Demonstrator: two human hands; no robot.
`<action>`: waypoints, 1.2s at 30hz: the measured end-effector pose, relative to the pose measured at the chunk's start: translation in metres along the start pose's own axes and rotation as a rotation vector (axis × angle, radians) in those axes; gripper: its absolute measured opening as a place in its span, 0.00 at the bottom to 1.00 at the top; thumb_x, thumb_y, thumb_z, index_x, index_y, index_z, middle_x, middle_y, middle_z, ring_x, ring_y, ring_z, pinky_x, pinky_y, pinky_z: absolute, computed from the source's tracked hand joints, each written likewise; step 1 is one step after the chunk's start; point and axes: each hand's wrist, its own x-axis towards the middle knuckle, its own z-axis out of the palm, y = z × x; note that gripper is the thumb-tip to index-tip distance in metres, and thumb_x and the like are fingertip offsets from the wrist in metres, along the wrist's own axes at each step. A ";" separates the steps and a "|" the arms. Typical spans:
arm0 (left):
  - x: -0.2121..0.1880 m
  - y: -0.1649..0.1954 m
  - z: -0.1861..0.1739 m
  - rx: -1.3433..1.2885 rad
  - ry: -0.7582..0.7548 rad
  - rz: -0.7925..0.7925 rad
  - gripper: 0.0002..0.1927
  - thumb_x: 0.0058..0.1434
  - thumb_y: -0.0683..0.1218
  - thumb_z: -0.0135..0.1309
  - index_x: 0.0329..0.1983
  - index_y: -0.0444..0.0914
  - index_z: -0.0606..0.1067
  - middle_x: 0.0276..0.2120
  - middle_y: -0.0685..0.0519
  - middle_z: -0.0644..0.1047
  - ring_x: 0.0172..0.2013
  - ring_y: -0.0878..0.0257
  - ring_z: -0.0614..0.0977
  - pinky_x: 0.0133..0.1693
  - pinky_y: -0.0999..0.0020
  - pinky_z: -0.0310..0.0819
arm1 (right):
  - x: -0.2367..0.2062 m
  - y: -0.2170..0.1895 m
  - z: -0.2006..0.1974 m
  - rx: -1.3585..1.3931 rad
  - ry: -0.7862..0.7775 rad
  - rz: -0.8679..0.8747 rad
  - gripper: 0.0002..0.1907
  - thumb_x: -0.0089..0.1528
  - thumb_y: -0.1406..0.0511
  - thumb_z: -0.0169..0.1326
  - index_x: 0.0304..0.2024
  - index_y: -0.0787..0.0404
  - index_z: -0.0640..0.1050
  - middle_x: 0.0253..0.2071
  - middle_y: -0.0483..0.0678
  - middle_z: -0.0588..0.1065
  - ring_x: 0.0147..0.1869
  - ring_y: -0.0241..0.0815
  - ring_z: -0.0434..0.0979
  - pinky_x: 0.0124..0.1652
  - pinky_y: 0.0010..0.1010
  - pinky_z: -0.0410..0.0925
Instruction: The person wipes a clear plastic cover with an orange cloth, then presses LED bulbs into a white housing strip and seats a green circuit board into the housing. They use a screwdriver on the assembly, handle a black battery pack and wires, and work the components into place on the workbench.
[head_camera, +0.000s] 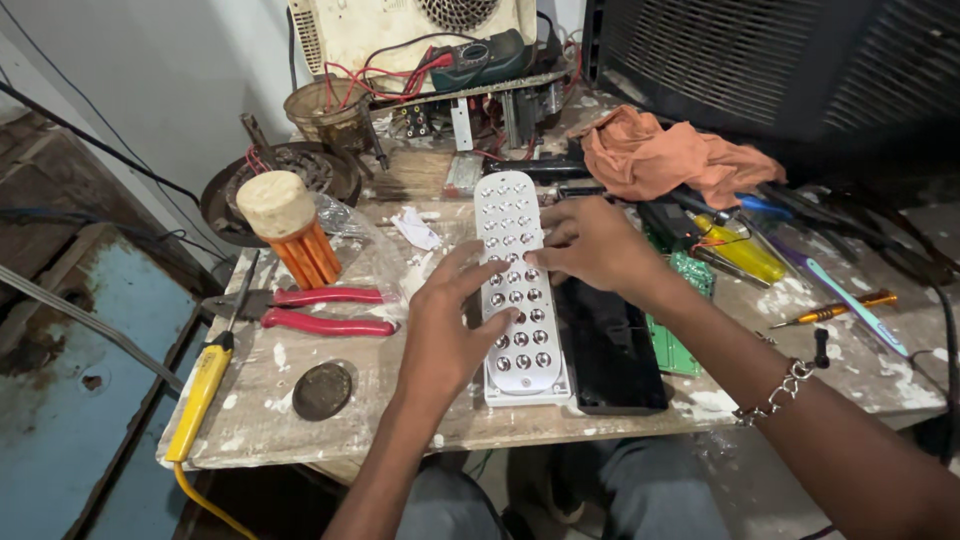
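paint-stained wooden counter (300, 400), cluttered repair corner | left hand (445, 335) spread flat, fingers touching white LED panel (518, 290) mid-counter | right hand (592, 243) loosely curled, fingertips pressing panel's upper right edge | red pliers (325, 310) left

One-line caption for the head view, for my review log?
Both bare hands, left hand and right hand, rest on a long white reflector panel beside red-handled pliers on a paint-stained wooden bench.
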 end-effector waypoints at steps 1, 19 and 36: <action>0.000 -0.002 0.000 0.005 -0.011 0.013 0.27 0.46 0.39 0.69 0.53 0.39 0.80 0.63 0.42 0.73 0.55 0.49 0.81 0.52 0.61 0.77 | 0.000 0.000 -0.001 -0.090 0.003 0.018 0.24 0.54 0.67 0.66 0.51 0.73 0.78 0.31 0.52 0.82 0.29 0.38 0.82 0.29 0.28 0.74; -0.005 -0.019 0.016 0.197 -0.209 0.177 0.24 0.55 0.39 0.57 0.58 0.34 0.76 0.69 0.35 0.64 0.70 0.40 0.62 0.63 0.54 0.61 | 0.006 0.000 0.009 -0.623 0.040 -0.003 0.23 0.51 0.58 0.70 0.40 0.70 0.82 0.37 0.62 0.81 0.43 0.57 0.84 0.44 0.41 0.75; -0.003 -0.033 0.021 0.250 -0.271 0.177 0.17 0.61 0.43 0.54 0.53 0.33 0.77 0.63 0.34 0.69 0.69 0.42 0.64 0.64 0.53 0.63 | 0.012 0.015 0.015 -0.615 0.013 -0.140 0.23 0.51 0.66 0.66 0.48 0.69 0.80 0.31 0.60 0.81 0.35 0.56 0.85 0.39 0.41 0.75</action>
